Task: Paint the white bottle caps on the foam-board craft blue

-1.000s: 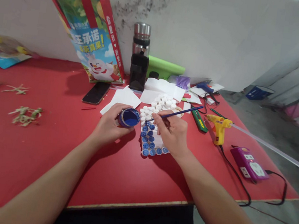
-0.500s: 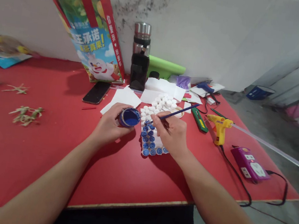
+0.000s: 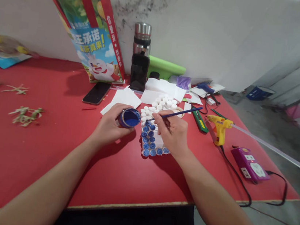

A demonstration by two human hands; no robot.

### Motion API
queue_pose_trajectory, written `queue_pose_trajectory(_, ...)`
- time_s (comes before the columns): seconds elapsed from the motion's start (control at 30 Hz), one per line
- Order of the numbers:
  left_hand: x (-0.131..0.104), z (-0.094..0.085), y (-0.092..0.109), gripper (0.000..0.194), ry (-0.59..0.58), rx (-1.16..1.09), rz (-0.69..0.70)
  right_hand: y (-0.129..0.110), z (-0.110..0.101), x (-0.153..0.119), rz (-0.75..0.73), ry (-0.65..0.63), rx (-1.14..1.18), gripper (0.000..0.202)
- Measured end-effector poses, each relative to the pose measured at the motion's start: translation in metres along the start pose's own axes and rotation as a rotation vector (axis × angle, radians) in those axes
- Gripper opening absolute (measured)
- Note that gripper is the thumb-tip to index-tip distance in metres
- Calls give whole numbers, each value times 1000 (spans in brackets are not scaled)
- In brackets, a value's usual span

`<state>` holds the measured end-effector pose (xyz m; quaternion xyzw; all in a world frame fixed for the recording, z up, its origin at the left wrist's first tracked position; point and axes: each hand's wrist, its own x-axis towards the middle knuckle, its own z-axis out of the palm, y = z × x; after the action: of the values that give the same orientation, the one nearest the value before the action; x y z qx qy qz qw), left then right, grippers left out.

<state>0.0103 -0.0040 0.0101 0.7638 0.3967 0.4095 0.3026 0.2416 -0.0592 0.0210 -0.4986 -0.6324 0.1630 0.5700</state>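
Observation:
Tilted toward me, an open paint jar (image 3: pixel 130 118) with blue paint inside is wrapped in my left hand (image 3: pixel 111 125). Between the thumb and fingers of my right hand (image 3: pixel 174 132) is a slim dark blue paintbrush (image 3: pixel 181 112). Its tip touches or hovers just over the round pieces, near the border of blue and white; I cannot tell which. The blue-painted round pieces (image 3: pixel 147 140) run along the left and front edges of a white board (image 3: pixel 158 140). White round pieces (image 3: pixel 162 102) cover its far part. My right hand hides some of the board's right side.
On the red table (image 3: pixel 118 182) lie a phone (image 3: pixel 96 93), white paper (image 3: pixel 124 98), a green cutter knife (image 3: pixel 200 120), a yellow glue gun (image 3: pixel 220 129) and a purple power socket (image 3: pixel 249 164). Behind stand a metal bottle (image 3: pixel 140 56) and a printed bag (image 3: pixel 93 42). Straw figures (image 3: pixel 26 115) lie left.
The brush's handle end has dipped slightly and shifted a little right as my right hand tilts it. My left hand and the jar stay nearly still.

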Motion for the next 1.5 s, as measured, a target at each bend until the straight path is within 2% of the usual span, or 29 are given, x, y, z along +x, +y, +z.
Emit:
queue_pose_trajectory(0.17,0,0,0,47,6,-6,-5,0,1,0,-30,24,37,28)
queue_pose_trajectory(0.73,0,0,-3,48,13,-6,-3,6,-5,4,-15,-95,-14,36)
queue_pose_trajectory(1.03,1,0,-1,47,5,-4,8,5,-7,5,-27,-90,-33,35)
queue_pose_trajectory(1.2,1,0,0,47,2,9,10,4,-8,5,-55,-27,-70,31)
queue_pose_trajectory(1.5,0,1,-4,46,9,17,23,0,-8,5,-66,-31,-55,29)
